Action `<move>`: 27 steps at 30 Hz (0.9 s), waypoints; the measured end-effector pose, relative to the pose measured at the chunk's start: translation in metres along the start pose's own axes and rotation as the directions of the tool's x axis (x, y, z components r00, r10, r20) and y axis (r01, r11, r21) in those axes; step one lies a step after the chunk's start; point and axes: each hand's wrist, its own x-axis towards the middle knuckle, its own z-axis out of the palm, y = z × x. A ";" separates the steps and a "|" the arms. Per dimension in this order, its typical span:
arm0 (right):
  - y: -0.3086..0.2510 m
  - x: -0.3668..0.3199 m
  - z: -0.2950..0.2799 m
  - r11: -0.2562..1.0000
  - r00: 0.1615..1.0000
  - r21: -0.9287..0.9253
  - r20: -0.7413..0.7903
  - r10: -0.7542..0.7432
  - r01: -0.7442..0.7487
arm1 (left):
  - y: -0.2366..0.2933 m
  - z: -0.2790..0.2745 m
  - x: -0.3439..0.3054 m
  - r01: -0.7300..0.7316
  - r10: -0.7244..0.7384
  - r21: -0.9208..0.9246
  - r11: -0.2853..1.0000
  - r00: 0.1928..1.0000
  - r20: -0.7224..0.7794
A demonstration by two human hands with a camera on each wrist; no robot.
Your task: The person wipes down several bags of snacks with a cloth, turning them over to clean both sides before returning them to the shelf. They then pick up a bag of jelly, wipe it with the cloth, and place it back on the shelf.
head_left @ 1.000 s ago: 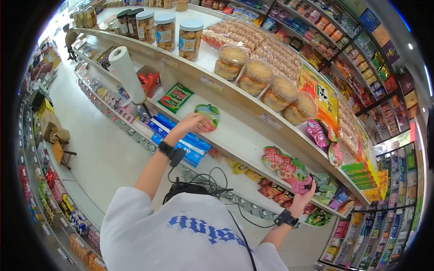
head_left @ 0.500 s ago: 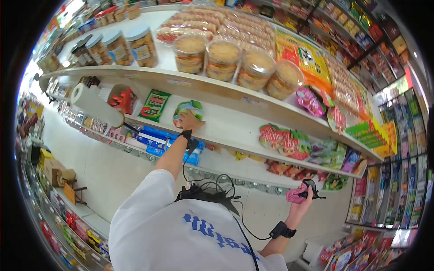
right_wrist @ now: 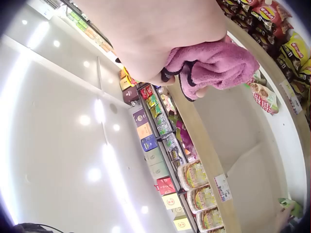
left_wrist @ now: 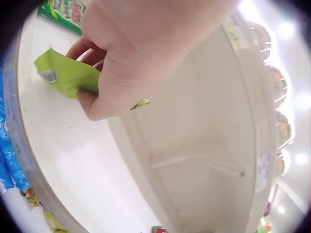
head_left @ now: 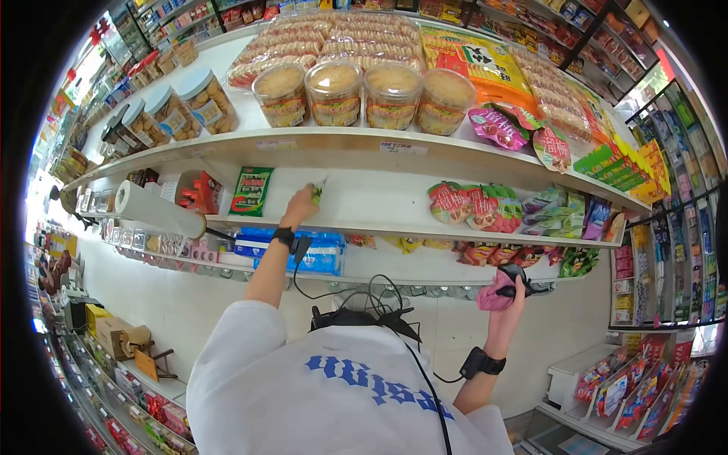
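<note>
My left hand (head_left: 303,203) pinches a green snack packet (left_wrist: 65,73) between thumb and fingers over the middle shelf (head_left: 364,205). The left wrist view shows the packet's plain green back with a small barcode, tilted up from the white board. Left of that hand lies a dark green and red packet (head_left: 250,191) on the same shelf. My right hand (head_left: 514,303) grips a bunched pink cloth (right_wrist: 218,65) with black edging, held out in front of the lower shelf at the right.
Round tubs (head_left: 334,95) and lidded jars (head_left: 206,100) line the top shelf. A white roll (head_left: 155,208) juts out at the left. Red plum packets (head_left: 449,202) stand right on the middle shelf. Blue packs (head_left: 322,252) lie below. Black cables (head_left: 375,299) hang before my chest.
My left hand has closed on the green packet and raised it off the board. The right hand has drawn back from the shelf's right end with the pink cloth. The view has turned.
</note>
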 end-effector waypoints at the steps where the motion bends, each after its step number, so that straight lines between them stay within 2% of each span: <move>1: 0.000 0.003 0.007 0.999 0.999 0.036 0.032 0.025 -0.026 | 0.004 -0.009 -0.014 -0.089 0.093 -0.080 0.993 0.995 0.043; 2: 0.003 0.011 0.008 0.998 0.989 0.036 0.140 0.047 -0.053 | 0.010 -0.021 -0.029 -0.176 0.191 -0.160 0.971 0.978 0.082; 4: 0.014 0.018 0.021 0.991 0.981 0.055 0.159 0.113 -0.123 | 0.046 -0.061 -0.066 -0.130 0.210 -0.303 0.944 0.945 0.249; 7: 0.033 0.033 0.034 0.973 0.956 0.057 0.208 0.205 -0.222 | 0.107 -0.121 -0.123 -0.046 0.317 -0.650 0.758 0.897 0.306; 9: 0.048 0.028 0.061 0.967 0.939 0.015 0.241 0.244 -0.255 | 0.136 -0.133 -0.155 0.088 0.236 -0.691 0.717 0.903 0.360; 10: 0.055 0.025 0.071 0.953 0.908 0.013 0.309 0.284 -0.303 | 0.150 -0.136 -0.168 0.160 0.186 -0.711 0.685 0.905 0.383; 12: 0.054 0.002 0.106 0.908 0.822 0.003 0.426 0.378 -0.419 | 0.181 -0.140 -0.189 0.171 0.302 -0.835 0.524 0.879 0.370; 14: 0.060 -0.011 0.121 0.860 0.729 -0.025 0.517 0.448 -0.510 | 0.198 -0.127 -0.199 0.174 0.339 -0.880 0.443 0.876 0.344; 17: 0.068 -0.030 0.135 0.948 0.770 -0.211 0.553 0.317 -0.238 | 0.211 -0.109 -0.207 0.173 0.303 -0.945 0.279 0.918 0.257; 18: 0.064 -0.035 0.141 0.951 0.801 -0.272 0.531 0.274 -0.145 | 0.209 -0.109 -0.208 0.170 0.296 -0.922 0.348 0.913 0.280; 21: 0.070 -0.033 0.145 0.942 0.847 -0.325 0.474 0.241 -0.086 | 0.203 -0.098 -0.211 0.236 0.207 -0.926 0.296 0.930 0.303; 24: 0.060 -0.042 0.153 0.791 0.901 -0.607 0.381 0.210 0.073 | 0.193 -0.096 -0.209 0.339 0.162 -0.930 0.142 0.919 0.360; 27: 0.067 -0.041 0.156 0.813 0.836 -0.486 0.548 -0.001 0.320 | 0.186 -0.094 -0.209 0.398 0.144 -0.917 -0.020 0.909 0.391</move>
